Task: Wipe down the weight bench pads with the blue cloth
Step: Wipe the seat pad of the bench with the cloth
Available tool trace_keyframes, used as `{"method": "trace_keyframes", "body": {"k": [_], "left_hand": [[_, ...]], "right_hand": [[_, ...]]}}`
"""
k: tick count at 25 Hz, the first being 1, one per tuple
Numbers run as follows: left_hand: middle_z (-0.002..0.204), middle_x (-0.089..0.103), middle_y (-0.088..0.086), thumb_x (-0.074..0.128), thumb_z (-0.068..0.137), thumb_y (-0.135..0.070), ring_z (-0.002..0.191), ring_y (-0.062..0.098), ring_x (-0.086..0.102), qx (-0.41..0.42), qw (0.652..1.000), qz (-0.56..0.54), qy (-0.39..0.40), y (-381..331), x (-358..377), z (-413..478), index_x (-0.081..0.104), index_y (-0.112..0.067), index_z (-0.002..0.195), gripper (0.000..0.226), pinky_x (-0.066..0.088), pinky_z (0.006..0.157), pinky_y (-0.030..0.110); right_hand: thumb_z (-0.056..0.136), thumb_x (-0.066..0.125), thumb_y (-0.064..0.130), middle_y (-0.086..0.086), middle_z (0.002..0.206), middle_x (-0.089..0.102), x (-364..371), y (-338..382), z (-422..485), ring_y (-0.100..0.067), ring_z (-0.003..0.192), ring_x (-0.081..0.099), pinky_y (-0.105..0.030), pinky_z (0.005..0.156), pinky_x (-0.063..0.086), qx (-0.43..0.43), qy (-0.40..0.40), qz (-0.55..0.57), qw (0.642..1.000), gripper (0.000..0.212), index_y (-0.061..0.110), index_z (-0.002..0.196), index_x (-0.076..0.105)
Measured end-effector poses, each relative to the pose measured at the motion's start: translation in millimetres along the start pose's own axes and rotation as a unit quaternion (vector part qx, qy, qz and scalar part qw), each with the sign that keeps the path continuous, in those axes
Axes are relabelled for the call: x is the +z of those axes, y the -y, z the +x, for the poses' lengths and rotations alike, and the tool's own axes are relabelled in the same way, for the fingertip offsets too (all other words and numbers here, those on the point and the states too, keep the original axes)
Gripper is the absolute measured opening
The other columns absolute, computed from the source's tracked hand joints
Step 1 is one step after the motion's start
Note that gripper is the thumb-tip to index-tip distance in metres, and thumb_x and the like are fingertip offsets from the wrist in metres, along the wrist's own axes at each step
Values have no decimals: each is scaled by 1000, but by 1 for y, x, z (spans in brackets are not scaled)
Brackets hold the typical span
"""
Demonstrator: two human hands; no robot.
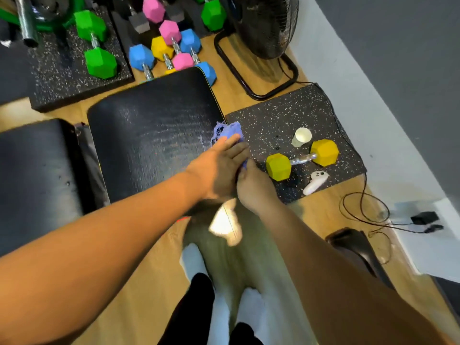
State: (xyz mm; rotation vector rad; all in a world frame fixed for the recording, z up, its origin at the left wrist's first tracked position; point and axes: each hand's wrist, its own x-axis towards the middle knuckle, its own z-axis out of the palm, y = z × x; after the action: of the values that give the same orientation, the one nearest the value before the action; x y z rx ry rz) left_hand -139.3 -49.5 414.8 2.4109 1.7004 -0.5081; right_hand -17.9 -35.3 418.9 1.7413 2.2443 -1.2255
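The blue cloth (227, 132) is bunched at the right edge of the large black bench pad (149, 135). My left hand (219, 165) lies flat with its fingers stretched over the cloth, pressing it against the pad's edge. My right hand (251, 185) sits just below and to the right, fingers curled on a lower bit of the cloth. A second black pad (34, 175) lies to the left, separated by a narrow gap. The cloth's lower part is hidden under my hands.
A speckled rubber mat (281, 115) to the right carries a yellow dumbbell (302, 159), a white cup (301, 136) and a white controller (314, 182). Coloured dumbbells (171, 49) and a black fan (261, 23) stand behind the bench. Cables (363, 210) trail on the wooden floor.
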Motion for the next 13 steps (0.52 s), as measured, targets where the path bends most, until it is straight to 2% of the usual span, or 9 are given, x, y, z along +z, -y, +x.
{"method": "trace_keyframes", "body": {"k": [2, 4, 6, 8, 10, 12, 13], "left_hand": [[160, 4, 9, 20, 94, -42, 148, 25, -5, -11, 999, 39, 17, -23, 4, -23, 5, -4, 151, 70, -3, 120, 44], [160, -3, 13, 7, 89, -39, 147, 29, -10, -41, 998, 28, 27, -36, 9, -47, -3, -2, 150, 72, -1, 120, 44], [159, -2, 16, 12, 88, -35, 147, 31, -8, -87, 995, -46, 29, -43, 14, -65, -2, 0, 149, 72, 1, 121, 43], [158, 5, 18, 24, 89, -34, 147, 31, 0, -136, 977, -162, -21, -48, 24, -79, 7, 2, 149, 71, 7, 121, 44], [158, 9, 16, 29, 88, -39, 148, 28, 7, -168, 957, -228, -58, -47, 28, -90, 15, -2, 149, 73, 10, 120, 44], [160, 2, 8, 36, 90, -40, 148, 21, 1, -171, 962, -210, -35, -41, 34, -103, 9, -9, 151, 73, 3, 119, 41], [161, -2, 7, 37, 91, -41, 148, 20, -3, -174, 966, -187, -30, -40, 40, -113, 6, -12, 152, 74, 1, 119, 42]], "right_hand": [[97, 33, 18, -18, 142, 46, 11, -2, -20, -35, 123, 48, -37, 96, 40, 42, -12, 106, 993, 51, 12, 147, 23], [96, 36, 15, -18, 144, 42, 26, 6, -34, -33, 124, 48, -36, 98, 40, 80, -22, 208, 975, 58, 14, 150, 15], [95, 39, 12, -14, 146, 40, 40, 19, -40, -29, 124, 47, -36, 100, 39, 127, -43, 302, 944, 65, 16, 151, 7], [93, 42, 8, -11, 146, 40, 51, 33, -40, -27, 123, 48, -37, 105, 41, 157, -64, 381, 909, 70, 19, 151, 5], [93, 41, 7, -12, 145, 42, 57, 42, -42, -28, 122, 50, -39, 105, 41, 172, -83, 408, 893, 68, 18, 151, 7], [94, 37, 7, -14, 143, 44, 64, 52, -58, -27, 121, 51, -23, 96, 39, 134, -76, 353, 923, 66, 17, 152, 7], [95, 35, 9, -15, 143, 44, 69, 54, -71, -27, 122, 49, -16, 84, 36, 92, -55, 322, 940, 62, 14, 151, 10]]}}
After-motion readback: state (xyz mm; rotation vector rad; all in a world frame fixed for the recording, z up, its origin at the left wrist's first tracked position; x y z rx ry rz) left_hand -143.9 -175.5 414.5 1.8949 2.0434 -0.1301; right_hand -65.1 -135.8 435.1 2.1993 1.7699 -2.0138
